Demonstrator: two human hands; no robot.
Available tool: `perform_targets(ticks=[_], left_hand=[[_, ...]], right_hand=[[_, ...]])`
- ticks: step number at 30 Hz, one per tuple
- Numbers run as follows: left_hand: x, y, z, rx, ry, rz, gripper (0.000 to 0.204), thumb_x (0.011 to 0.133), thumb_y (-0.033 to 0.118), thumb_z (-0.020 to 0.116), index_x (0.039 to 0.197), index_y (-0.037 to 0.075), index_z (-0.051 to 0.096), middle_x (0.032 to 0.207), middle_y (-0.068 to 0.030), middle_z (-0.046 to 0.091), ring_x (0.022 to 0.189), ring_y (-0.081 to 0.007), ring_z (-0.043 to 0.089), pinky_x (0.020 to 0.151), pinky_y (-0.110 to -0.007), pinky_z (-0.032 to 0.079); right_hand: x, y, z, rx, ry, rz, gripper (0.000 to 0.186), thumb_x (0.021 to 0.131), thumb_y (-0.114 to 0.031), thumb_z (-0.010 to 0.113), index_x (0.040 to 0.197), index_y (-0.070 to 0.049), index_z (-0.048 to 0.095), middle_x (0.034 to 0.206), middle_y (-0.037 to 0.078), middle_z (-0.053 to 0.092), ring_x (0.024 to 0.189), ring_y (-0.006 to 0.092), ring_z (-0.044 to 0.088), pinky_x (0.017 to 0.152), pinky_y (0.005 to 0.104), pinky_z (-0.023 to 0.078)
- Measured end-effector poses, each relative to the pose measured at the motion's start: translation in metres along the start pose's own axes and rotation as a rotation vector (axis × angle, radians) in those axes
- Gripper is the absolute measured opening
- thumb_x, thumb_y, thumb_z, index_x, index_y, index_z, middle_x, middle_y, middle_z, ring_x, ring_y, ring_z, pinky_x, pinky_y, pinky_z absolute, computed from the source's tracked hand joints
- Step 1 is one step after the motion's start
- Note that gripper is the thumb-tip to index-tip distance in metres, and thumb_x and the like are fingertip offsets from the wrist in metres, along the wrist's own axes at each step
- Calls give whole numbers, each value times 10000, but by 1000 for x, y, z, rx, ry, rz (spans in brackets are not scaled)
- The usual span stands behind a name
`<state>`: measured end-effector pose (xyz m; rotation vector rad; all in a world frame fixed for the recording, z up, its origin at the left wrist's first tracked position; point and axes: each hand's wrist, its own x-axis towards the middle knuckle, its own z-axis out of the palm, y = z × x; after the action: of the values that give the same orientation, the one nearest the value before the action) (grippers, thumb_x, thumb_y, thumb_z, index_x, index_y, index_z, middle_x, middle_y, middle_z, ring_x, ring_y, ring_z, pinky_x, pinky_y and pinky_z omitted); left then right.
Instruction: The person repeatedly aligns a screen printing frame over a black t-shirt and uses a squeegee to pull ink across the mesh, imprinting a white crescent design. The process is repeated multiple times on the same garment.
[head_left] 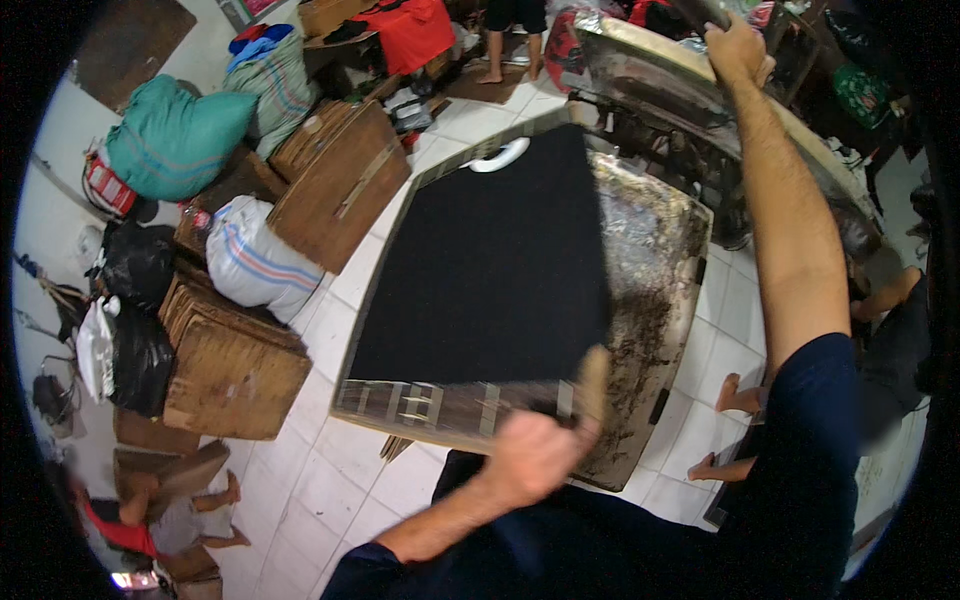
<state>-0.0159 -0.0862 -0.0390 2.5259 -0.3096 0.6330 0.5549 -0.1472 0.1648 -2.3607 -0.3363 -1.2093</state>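
A black cloth panel (490,260) lies flat on a wooden board (460,408) in front of me, with a white curved shape (500,155) at its far edge. Strips of pale tape cross the board's bare near part. My left hand (530,460), blurred by motion, is closed at the board's near right corner. Under the board's right side shows a stained, worn panel (650,290). My right arm reaches far to the right, where my right hand (740,52) is closed around a dark bar (700,12) above a tilted frame (650,70) with a pale edge.
Stacked wooden boards (235,370), a green sack (180,140), a white sack (260,260) and black bags (140,350) line the left. A person in red (120,530) sits at lower left. Bare feet (735,395) of another person show at right. White tiles (330,480) cover the floor.
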Motion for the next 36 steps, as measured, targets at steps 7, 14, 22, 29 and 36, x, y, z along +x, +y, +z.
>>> perform_targets(ticks=[7,14,22,29,36], left_hand=[[-101,-139,22,-1,74,-465,666,800,478,802,1277,27,688,1316,-191,652,1252,-381,565,1089,-511,401],[-259,-333,-37,-101,145,-1570,578,993,467,659,1164,-85,667,1048,-265,722,980,-391,688,902,-460,530],[-208,-302,-50,-187,465,-1216,440,1067,323,572,768,4,523,664,-40,487,671,-157,419,610,-385,384],[-166,-313,-6,1,87,-1251,528,966,483,653,957,-45,649,843,-244,703,804,-421,680,752,-499,519],[-166,-316,-36,-87,-259,-1005,831,679,477,956,1139,-40,495,920,-258,692,866,-453,686,772,-503,536]], right_hand=[[-25,-6,-6,15,-2,-4,452,853,-318,748,1278,-167,718,1147,183,747,1141,417,670,983,523,488],[-47,-24,-27,-116,-127,139,381,903,-339,708,1273,-252,704,1149,99,758,1144,353,668,981,521,444],[-67,-23,-29,-193,-79,142,400,912,-372,699,1298,-268,698,1159,108,754,1130,329,686,944,494,505],[-79,-18,-27,-200,-115,215,415,915,-391,702,1316,-282,689,1141,97,756,1129,335,677,974,495,485],[-81,-10,-22,-216,-61,191,401,914,-384,707,1297,-269,699,1145,96,749,1153,324,661,997,501,458]])
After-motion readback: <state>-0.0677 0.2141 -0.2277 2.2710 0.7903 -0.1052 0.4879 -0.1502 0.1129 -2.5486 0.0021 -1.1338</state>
